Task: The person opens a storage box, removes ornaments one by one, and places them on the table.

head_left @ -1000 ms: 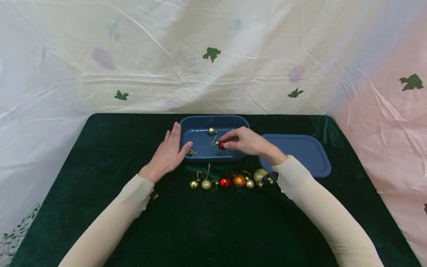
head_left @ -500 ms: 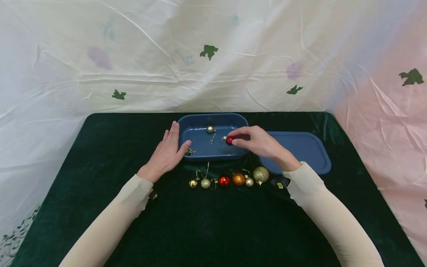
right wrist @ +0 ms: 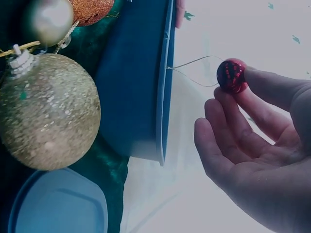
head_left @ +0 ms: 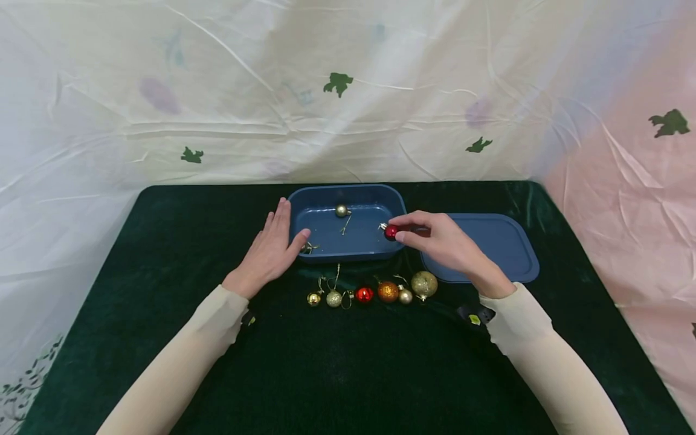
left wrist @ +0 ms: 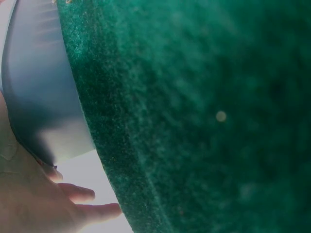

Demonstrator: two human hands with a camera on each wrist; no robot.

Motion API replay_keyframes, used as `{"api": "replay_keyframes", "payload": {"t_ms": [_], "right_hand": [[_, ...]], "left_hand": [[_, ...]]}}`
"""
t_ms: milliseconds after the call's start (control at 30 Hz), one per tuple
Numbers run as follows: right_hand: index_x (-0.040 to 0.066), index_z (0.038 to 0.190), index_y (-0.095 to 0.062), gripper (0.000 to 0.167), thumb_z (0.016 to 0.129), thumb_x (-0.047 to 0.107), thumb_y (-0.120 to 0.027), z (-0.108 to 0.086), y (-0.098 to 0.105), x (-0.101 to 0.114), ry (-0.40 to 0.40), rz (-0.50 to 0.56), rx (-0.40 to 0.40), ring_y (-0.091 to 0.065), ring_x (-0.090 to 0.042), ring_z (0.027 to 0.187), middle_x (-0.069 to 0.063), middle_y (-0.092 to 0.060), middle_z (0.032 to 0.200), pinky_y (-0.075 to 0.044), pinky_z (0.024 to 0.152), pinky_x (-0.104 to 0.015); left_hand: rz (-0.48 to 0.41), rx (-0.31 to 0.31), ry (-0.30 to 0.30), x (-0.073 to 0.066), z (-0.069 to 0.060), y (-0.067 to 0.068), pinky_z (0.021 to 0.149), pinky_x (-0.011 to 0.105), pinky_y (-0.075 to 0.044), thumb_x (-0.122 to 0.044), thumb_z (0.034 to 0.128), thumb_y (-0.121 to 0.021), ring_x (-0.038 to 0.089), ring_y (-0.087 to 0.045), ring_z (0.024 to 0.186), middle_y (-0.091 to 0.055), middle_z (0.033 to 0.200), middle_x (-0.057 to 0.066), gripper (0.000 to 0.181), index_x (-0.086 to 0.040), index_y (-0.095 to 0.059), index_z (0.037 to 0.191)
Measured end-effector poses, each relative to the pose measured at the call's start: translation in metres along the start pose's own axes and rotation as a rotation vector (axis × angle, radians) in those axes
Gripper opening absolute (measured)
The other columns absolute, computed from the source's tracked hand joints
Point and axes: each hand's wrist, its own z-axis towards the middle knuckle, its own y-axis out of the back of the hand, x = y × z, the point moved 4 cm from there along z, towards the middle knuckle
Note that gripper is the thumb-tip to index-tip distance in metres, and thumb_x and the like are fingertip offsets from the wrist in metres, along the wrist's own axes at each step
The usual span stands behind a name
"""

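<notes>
My right hand pinches a small shiny red bauble between thumb and fingertips, over the right end of a blue open box. From this bauble a thin thread loop reaches toward the box rim in the right wrist view. My left hand rests against the box's left side with straight fingers, its thumb over the near left corner. Inside the box lies a small gold bauble with its string. Another gold piece sits by the left thumb, partly hidden.
A flat blue lid lies right of the box, partly under my right hand. Along the box's near side runs a row of several baubles, among them a red bauble, an orange bauble and a large gold glitter bauble.
My right hand has moved right, carrying the red bauble from above the box's middle to its right end. The left hand has stayed against the box.
</notes>
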Motion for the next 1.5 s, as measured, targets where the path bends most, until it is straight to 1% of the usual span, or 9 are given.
{"api": "replay_keyframes", "payload": {"t_ms": [100, 167, 333, 433, 633, 900, 1133, 1300, 1500], "right_hand": [[0.012, 0.137, -0.066, 0.035, 0.105, 0.023, -0.063, -0.008, 0.003, -0.002, 0.000, 0.010, -0.020, -0.067, -0.023, 0.110, -0.006, -0.067, 0.127, -0.056, 0.096, -0.041], [0.012, 0.137, -0.066, 0.035, 0.105, 0.023, -0.063, -0.013, 0.005, -0.003, -0.005, 0.021, -0.035, -0.066, -0.023, 0.112, -0.006, -0.066, 0.128, -0.055, 0.097, -0.038], [0.012, 0.137, -0.066, 0.034, 0.105, 0.025, -0.063, -0.028, 0.009, -0.003, -0.017, 0.051, -0.064, -0.066, -0.022, 0.113, -0.006, -0.065, 0.129, -0.053, 0.095, -0.023], [0.014, 0.137, -0.066, 0.035, 0.105, 0.027, -0.063, -0.036, 0.012, -0.004, -0.020, 0.056, -0.082, -0.067, -0.021, 0.113, -0.004, -0.066, 0.129, -0.052, 0.092, -0.018], [0.015, 0.139, -0.065, 0.035, 0.106, 0.027, -0.062, -0.052, 0.018, -0.009, -0.012, 0.047, -0.120, -0.068, -0.017, 0.109, -0.004, -0.066, 0.128, -0.053, 0.090, -0.019], [0.014, 0.138, -0.066, 0.033, 0.106, 0.021, -0.062, -0.073, 0.028, -0.009, 0.011, 0.024, -0.191, -0.067, -0.014, 0.103, -0.005, -0.066, 0.127, -0.053, 0.085, -0.017], [0.016, 0.139, -0.066, 0.033, 0.106, 0.021, -0.062, -0.088, 0.033, -0.013, -0.023, 0.014, -0.220, -0.066, -0.016, 0.100, -0.006, -0.065, 0.130, -0.052, 0.084, -0.015], [0.015, 0.138, -0.066, 0.033, 0.105, 0.018, -0.064, -0.097, 0.034, -0.017, -0.024, -0.010, -0.235, -0.067, -0.017, 0.096, -0.006, -0.065, 0.127, -0.053, 0.082, -0.014], [0.014, 0.137, -0.067, 0.032, 0.105, 0.014, -0.064, -0.107, 0.033, -0.024, -0.017, -0.019, -0.244, -0.068, -0.013, 0.093, -0.005, -0.066, 0.125, -0.054, 0.080, -0.015]], "left_hand": [[0.002, 0.001, -0.002, 0.000, 0.000, 0.000, 0.120, 0.068, -0.017, -0.068, 0.1052, -0.025, 0.042, -0.001, 0.157, 0.011, 0.173, 0.013, 0.091, -0.008, 0.009, 0.165], [0.003, 0.003, -0.001, 0.000, 0.000, 0.000, 0.120, 0.068, -0.017, -0.069, 0.1050, -0.025, 0.042, -0.001, 0.157, 0.012, 0.173, 0.013, 0.092, -0.008, 0.009, 0.165], [0.004, 0.007, 0.003, 0.000, -0.001, 0.000, 0.120, 0.068, -0.016, -0.064, 0.1069, -0.028, 0.043, -0.001, 0.157, 0.013, 0.173, 0.013, 0.089, -0.008, 0.009, 0.165], [0.004, 0.006, 0.005, 0.000, -0.001, 0.000, 0.120, 0.069, -0.016, -0.060, 0.1079, -0.031, 0.043, -0.001, 0.157, 0.012, 0.173, 0.013, 0.087, -0.008, 0.009, 0.165], [0.001, 0.005, 0.003, 0.000, -0.001, 0.000, 0.120, 0.068, -0.016, -0.059, 0.1082, -0.033, 0.044, -0.002, 0.157, 0.011, 0.173, 0.015, 0.087, -0.008, 0.009, 0.165], [0.000, 0.009, 0.003, 0.000, 0.000, 0.000, 0.120, 0.068, -0.016, -0.059, 0.1082, -0.032, 0.043, -0.001, 0.157, 0.012, 0.173, 0.014, 0.087, -0.009, 0.010, 0.165], [0.003, 0.011, 0.001, -0.001, -0.001, 0.001, 0.120, 0.067, -0.016, -0.059, 0.1082, -0.033, 0.043, -0.001, 0.157, 0.012, 0.173, 0.014, 0.087, -0.008, 0.009, 0.165], [0.002, 0.009, -0.002, 0.000, -0.001, 0.001, 0.120, 0.068, -0.016, -0.059, 0.1081, -0.032, 0.044, -0.001, 0.157, 0.011, 0.173, 0.014, 0.087, -0.008, 0.009, 0.165], [0.001, 0.012, -0.002, -0.001, -0.002, 0.001, 0.120, 0.068, -0.016, -0.061, 0.1077, -0.031, 0.043, -0.001, 0.157, 0.012, 0.173, 0.014, 0.088, -0.008, 0.010, 0.165]]}}
